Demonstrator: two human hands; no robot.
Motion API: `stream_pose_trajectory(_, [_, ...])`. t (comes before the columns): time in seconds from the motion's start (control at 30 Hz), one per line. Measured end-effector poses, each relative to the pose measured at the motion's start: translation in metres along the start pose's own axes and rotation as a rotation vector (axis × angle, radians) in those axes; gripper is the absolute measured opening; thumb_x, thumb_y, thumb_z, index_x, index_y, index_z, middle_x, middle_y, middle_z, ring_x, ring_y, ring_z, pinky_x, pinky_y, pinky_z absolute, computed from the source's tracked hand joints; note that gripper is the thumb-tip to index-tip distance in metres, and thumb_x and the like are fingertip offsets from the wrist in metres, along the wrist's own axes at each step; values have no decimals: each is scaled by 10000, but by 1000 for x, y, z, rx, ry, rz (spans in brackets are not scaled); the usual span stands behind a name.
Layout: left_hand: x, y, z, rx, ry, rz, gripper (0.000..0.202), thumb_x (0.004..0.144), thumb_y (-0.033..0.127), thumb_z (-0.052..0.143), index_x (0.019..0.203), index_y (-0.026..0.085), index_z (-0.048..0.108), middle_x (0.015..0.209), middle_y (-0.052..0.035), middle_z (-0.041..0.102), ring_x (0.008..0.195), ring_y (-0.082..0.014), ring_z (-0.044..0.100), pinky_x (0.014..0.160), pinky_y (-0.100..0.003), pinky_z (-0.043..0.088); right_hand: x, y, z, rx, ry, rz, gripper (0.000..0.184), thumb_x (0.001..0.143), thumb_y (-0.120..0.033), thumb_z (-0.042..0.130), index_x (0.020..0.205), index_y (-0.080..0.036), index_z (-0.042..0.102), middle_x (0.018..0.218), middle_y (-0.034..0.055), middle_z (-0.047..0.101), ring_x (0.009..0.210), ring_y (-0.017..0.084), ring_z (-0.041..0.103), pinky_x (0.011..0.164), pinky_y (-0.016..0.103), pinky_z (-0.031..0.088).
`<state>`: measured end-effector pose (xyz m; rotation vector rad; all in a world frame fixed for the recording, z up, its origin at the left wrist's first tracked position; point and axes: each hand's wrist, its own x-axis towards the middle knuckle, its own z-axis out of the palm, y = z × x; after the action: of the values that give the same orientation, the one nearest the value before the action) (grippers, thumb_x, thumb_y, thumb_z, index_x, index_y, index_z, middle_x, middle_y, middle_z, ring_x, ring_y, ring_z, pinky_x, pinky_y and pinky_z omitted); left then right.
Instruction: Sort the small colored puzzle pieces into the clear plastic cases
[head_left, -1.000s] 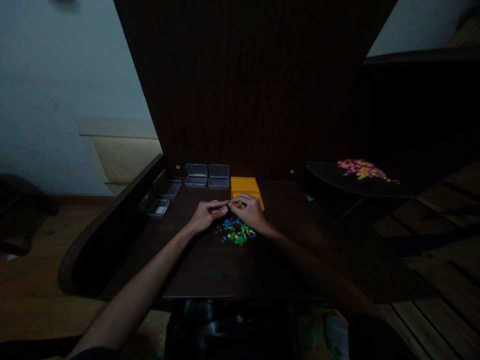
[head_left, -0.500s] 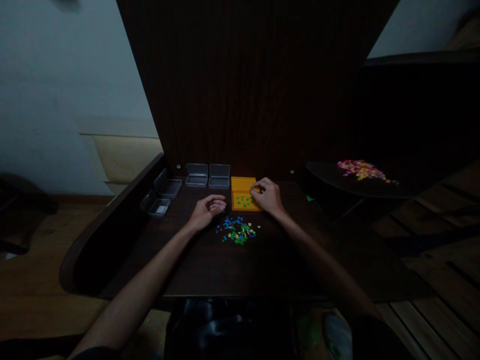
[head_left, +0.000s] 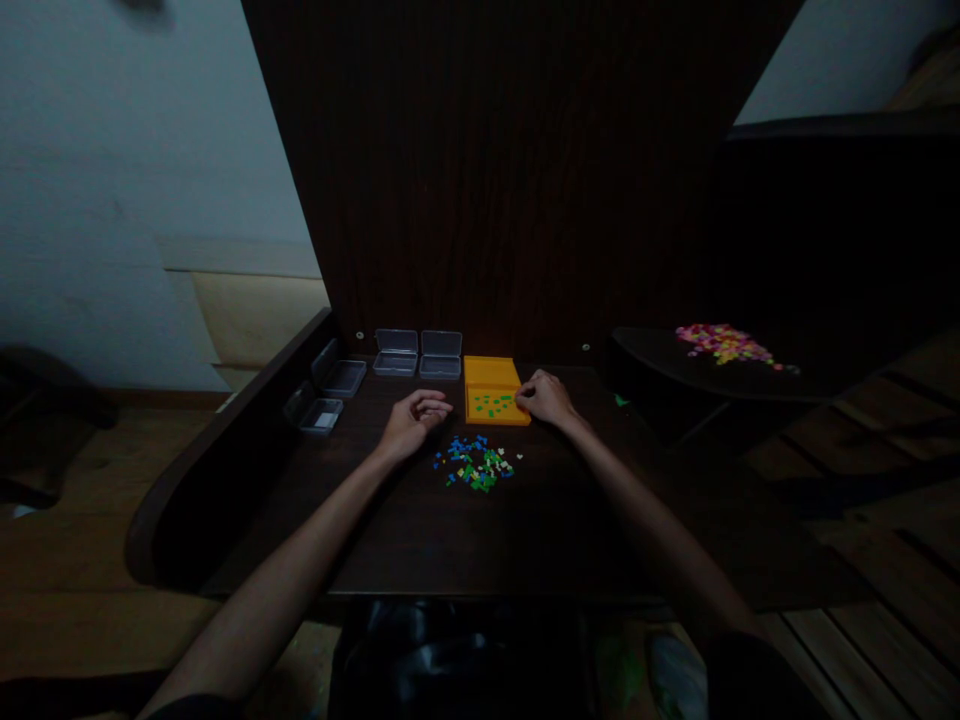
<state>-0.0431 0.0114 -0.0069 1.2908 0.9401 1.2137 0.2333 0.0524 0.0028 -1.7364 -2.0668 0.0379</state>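
Note:
An orange box (head_left: 490, 371) lies with its lid up on the dark desk, several small green pieces (head_left: 493, 405) scattered in its base. My right hand (head_left: 547, 398) is at the box's right edge, thumb and fingertips pinched together; whatever they hold is too small to make out. To the left of the box, my left hand (head_left: 414, 420) rests on the desk with its fingers loosely curled and apart, nothing visible in them. Between the hands and nearer to me spreads a loose pile of tiny blue, green, white and yellow pieces (head_left: 478, 464).
Two clear cases (head_left: 396, 364) with lids up stand behind my left hand. Further left are two more clear cases (head_left: 345, 378) by the desk's raised side (head_left: 225, 440). On a dark shelf (head_left: 645, 350) at right sits a heap of pink and yellow pieces (head_left: 724, 343).
My right hand has moved down and slightly right, from above the orange box to its right edge, uncovering more of the lid. My left hand has stayed in place.

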Motion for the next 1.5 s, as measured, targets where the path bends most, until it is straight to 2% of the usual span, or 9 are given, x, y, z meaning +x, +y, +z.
stream_pose_trajectory(0.13, [-1,-2,1,60,-16,65,362,617,217,757,939,134,613,878,-81,699,753,-150,639,725,-306,493,2,-5,-11,101,69,-48,155,774,-154,632,820,-166,780,782,51,604,733,163,565,669,264,434])
stream_pose_trajectory(0.27, [-5,-4,5,166,-17,193,347,651,215,740,962,142,605,933,-62,652,732,-123,623,699,-271,493,-7,-27,-17,292,45,-237,150,780,-157,648,865,-164,772,812,37,588,686,133,537,630,248,433])
stream_pose_trajectory(0.43, [-12,-4,9,310,-46,348,280,737,237,697,974,166,566,954,-40,628,797,-145,667,799,-300,523,-26,-62,-10,437,-66,-514,150,828,-212,668,937,-169,761,827,41,590,753,145,555,672,257,442])
stream_pose_trajectory(0.63, [-16,-2,10,356,-40,396,262,755,250,693,960,179,547,959,-33,620,802,-158,690,778,-297,544,-36,-75,3,414,-49,-602,183,881,-213,618,1007,-183,748,848,53,597,769,152,568,670,261,442])
stream_pose_trajectory(1.0, [-17,0,11,401,-71,382,244,780,265,682,960,176,543,936,-30,630,798,-155,687,749,-280,535,-35,-75,1,367,-36,-647,151,884,-199,608,928,-154,745,833,60,623,735,147,577,657,252,435])
stream_pose_trajectory(1.07, [-17,2,10,495,-132,416,190,789,248,676,935,172,581,916,-36,639,819,-158,665,777,-297,526,-33,-70,-2,328,-34,-634,140,868,-173,611,906,-146,743,830,59,625,744,147,579,664,247,433])
stream_pose_trajectory(1.17, [-17,5,8,696,-313,479,68,803,225,661,855,181,660,957,-56,646,928,-187,618,880,-353,489,-25,-55,-6,250,-5,-545,138,854,-160,608,861,-139,744,822,62,625,748,150,573,667,247,429])
stream_pose_trajectory(1.27, [-20,7,7,840,-467,486,78,817,219,640,854,198,706,1050,-67,623,1028,-209,565,954,-392,445,-17,-36,-6,183,-14,-426,133,824,-143,622,843,-130,753,804,65,622,730,153,567,654,248,422])
stream_pose_trajectory(1.5, [-21,5,7,947,-580,450,151,858,247,591,914,224,729,1116,-69,583,1083,-221,518,1000,-406,399,-6,-6,-6,85,-166,-315,136,791,-169,653,838,-163,781,793,50,649,713,146,577,647,233,410])
